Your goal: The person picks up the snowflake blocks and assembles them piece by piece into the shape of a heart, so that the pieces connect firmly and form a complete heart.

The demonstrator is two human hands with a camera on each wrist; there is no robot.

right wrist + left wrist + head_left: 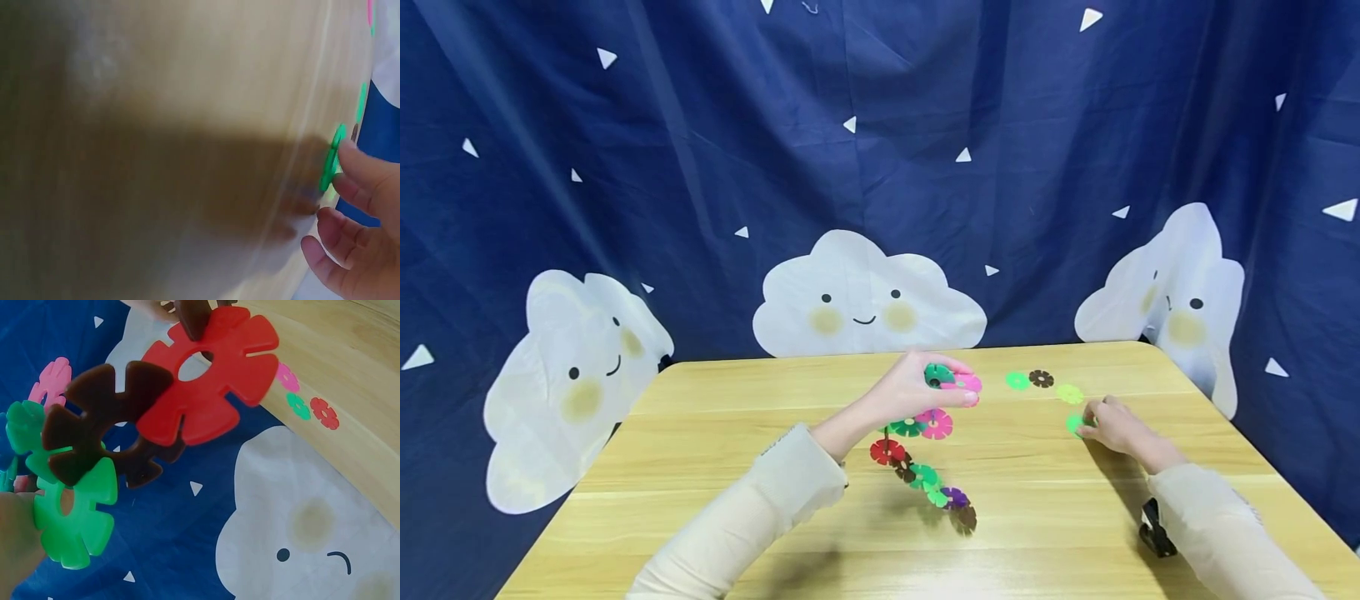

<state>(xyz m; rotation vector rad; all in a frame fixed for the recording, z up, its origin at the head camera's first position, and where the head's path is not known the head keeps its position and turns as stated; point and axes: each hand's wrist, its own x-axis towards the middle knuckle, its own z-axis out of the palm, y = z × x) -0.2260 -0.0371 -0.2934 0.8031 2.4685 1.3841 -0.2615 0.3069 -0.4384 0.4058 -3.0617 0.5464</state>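
Note:
In the head view my left hand [917,387] grips a chain of interlocked slotted plastic discs near a pink disc [967,385] and a dark green disc [937,375]. The chain hangs over the table, with a red disc [887,452] partway and a brown disc [964,517] at its lower end. Up close in the left wrist view are a red disc [215,378], a brown disc [81,434] and a green disc [78,531], slotted together. My right hand [1116,425] pinches a single green disc [333,159] between thumb and finger at the table's right side.
Loose on the wooden table [1037,500] lie a green disc [1018,381], a brown disc [1041,378] and a yellow-green disc [1070,393], beyond my right hand. A black object [1154,530] shows beside my right sleeve. A blue cloud-print curtain [880,167] hangs behind.

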